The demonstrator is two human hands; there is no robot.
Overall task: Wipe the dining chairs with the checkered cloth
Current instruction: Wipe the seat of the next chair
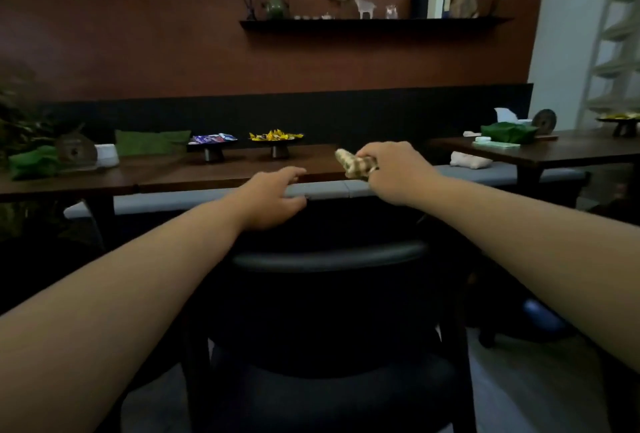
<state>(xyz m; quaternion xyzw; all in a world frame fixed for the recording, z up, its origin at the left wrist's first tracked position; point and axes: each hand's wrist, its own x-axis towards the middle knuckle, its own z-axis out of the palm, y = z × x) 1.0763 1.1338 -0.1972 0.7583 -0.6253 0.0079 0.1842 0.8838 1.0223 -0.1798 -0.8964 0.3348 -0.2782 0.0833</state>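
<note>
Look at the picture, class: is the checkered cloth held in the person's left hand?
No, the checkered cloth is bunched in the grip of the right hand, while the left hand holds nothing.

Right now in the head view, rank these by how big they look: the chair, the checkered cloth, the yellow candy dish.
1. chair, though nearest the camera
2. and 3. unsure: yellow candy dish and checkered cloth look alike
</note>
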